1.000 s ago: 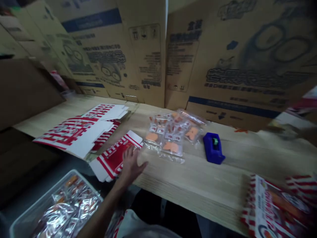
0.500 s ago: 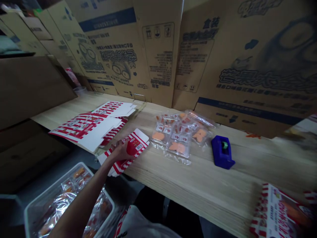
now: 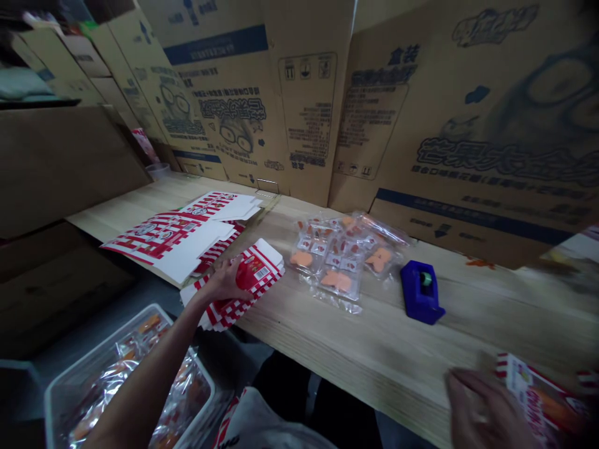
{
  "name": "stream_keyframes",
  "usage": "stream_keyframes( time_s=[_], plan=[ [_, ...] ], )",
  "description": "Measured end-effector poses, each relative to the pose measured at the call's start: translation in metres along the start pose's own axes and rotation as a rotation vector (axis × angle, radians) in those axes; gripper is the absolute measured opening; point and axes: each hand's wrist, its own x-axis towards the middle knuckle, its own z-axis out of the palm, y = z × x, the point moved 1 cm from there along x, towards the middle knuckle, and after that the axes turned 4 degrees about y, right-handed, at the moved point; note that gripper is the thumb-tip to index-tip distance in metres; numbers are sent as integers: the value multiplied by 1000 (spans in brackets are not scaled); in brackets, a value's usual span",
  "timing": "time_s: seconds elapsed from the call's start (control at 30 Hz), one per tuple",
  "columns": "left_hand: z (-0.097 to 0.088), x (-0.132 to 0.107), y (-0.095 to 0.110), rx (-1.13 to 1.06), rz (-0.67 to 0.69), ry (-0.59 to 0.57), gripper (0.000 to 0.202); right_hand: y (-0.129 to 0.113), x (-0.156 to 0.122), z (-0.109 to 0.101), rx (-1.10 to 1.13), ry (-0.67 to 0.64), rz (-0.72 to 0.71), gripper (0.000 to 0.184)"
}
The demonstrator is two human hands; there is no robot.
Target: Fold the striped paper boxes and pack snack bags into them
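Near the table's front edge, my left hand (image 3: 224, 284) grips a red-and-white striped cardboard box (image 3: 262, 268), thumb and fingers across its printed face. The box looks partly folded, with white flaps at its ends. My right hand (image 3: 484, 408), smeared by motion, is at the lower right beside a filled striped box (image 3: 545, 399) with orange contents showing. Whether it touches that box is unclear. Flat printed box blanks (image 3: 187, 231) lie beyond my left hand. Clear packets (image 3: 334, 259) with orange pieces lie right of the held box.
A blue tape dispenser (image 3: 421, 292) stands on the wooden table (image 3: 374, 349). Large cardboard cartons (image 3: 299, 100) wall off the back. Below the table at left, a white tub (image 3: 53, 405) holds wrapped packets. A wire holder (image 3: 267, 187) stands at the back.
My right hand has come into view at the lower right, in front of the filled box. My left hand keeps hold of the striped box, almost in place. The view has shifted slightly.
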Motion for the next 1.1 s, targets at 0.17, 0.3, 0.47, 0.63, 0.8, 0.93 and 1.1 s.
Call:
stream_keyframes(
  time_s=[0.17,0.3,0.47,0.63,0.8,0.93,1.1],
  plan=[
    [-45,-38,45,-139,79,156,102,-48,1,93,518,-501,274,24],
    [-38,-70,93,-311,176,179,109,-92,-12,146,995,-846,597,60],
    [7,-84,130,-549,198,181,104,-95,-16,152,1108,-739,641,52],
    [28,-74,143,-1099,78,-60,54,-52,-14,123,964,-563,735,32],
    [46,-73,156,-1538,-74,-273,21,-29,-10,105,931,-524,788,30],
    [58,-84,163,-1536,3,-312,24,-21,0,101,955,-463,817,32],
    [75,-103,156,-1428,-54,-386,34,-7,7,103,936,-447,793,32]
  ],
)
